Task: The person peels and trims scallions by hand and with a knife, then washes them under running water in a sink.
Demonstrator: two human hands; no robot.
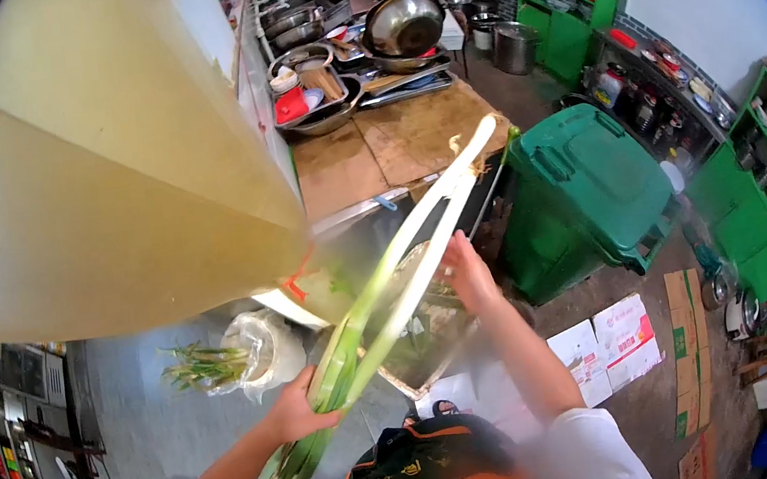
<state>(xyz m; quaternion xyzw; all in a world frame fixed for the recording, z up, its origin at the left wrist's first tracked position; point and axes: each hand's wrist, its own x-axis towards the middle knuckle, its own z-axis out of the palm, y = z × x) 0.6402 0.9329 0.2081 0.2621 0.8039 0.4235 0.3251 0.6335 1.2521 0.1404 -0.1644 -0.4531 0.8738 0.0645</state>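
Note:
Two long green onions [354, 340] stretch diagonally across the middle, white root ends at the upper right and green leaves at the lower left. My left hand [301, 408] is wrapped round their green part. Beside the white stalks is my right hand [468, 272], its fingers raised and apart, holding nothing that I can see. Under the stalks stands a light-rimmed container [410, 389] with some green matter in it. Further left, a white plastic bag [268, 354] has more green stalks [208, 366] poking out.
A green wheeled bin [580, 189] stands at the right. Ahead is a cardboard-covered table [408, 134] with metal bowls [404, 24]. A large yellowish surface [107, 198] fills the upper left. Flattened boxes [627, 340] lie on the floor.

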